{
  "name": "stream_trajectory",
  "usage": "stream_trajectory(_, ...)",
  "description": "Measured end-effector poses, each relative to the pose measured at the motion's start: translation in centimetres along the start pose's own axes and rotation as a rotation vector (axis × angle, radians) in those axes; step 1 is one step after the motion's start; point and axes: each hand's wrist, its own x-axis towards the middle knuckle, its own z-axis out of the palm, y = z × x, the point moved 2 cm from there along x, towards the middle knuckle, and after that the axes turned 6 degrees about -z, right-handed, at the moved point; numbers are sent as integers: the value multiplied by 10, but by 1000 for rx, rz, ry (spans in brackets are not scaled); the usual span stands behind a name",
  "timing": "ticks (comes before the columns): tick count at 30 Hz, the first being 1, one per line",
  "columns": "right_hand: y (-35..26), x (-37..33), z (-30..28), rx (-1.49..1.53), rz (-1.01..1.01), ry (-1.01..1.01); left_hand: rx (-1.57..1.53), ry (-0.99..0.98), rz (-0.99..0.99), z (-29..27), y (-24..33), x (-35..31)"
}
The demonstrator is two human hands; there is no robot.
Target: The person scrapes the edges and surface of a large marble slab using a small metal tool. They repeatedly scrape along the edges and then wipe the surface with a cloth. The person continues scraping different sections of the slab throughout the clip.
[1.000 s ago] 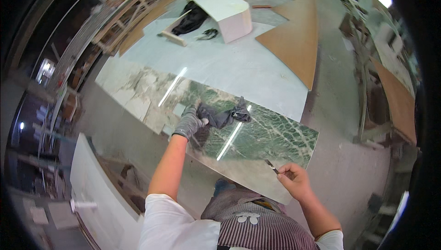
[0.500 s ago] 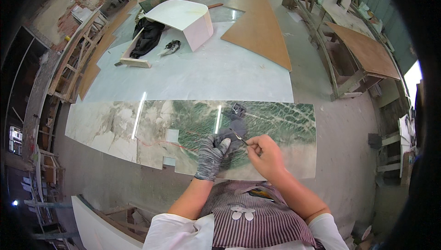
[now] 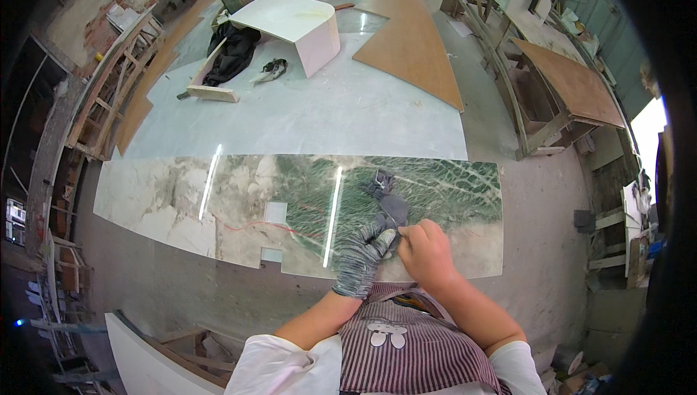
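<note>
My left hand, in a grey streaked knit glove, is closed on one end of a dark grey cloth. The rest of the cloth trails away over a polished slab with green and beige marbling, its far end bunched up. My bare right hand pinches right beside the left thumb, at the cloth's near end. A small, thin dark tool showed in its fingertips a moment ago; the fingers now mostly hide it.
Two square cutouts and a wavy red line mark the slab. Beyond it, a pale sheet carries a curved white panel piece, black cloth and a brown board. Wooden racks flank the left; a timber bench stands right.
My left hand has shifted right and turned, and the cloth's near end moved with it. My right hand has closed in on the left thumb, covering the tool that was visible before.
</note>
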Motion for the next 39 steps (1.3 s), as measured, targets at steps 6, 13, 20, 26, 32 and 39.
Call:
stream_trajectory(6,-9,-5,-11,189,144,-25,-109,83,-64,4,6,-1)
stream_trajectory(13,-3,-9,-22,307,344,65,-103,84,-97,5,15,0)
stream_trajectory(20,0,-9,-13,487,554,-2,-204,-103,-132,4,14,-8)
stream_trajectory(26,1,-11,-10,730,788,-26,-102,-206,-89,3,16,-4)
stream_trajectory(32,-2,-21,1,869,811,-12,-85,-87,-82,9,11,-7)
stream_trajectory(39,0,-23,0,904,811,-24,-41,6,-24,8,7,-5)
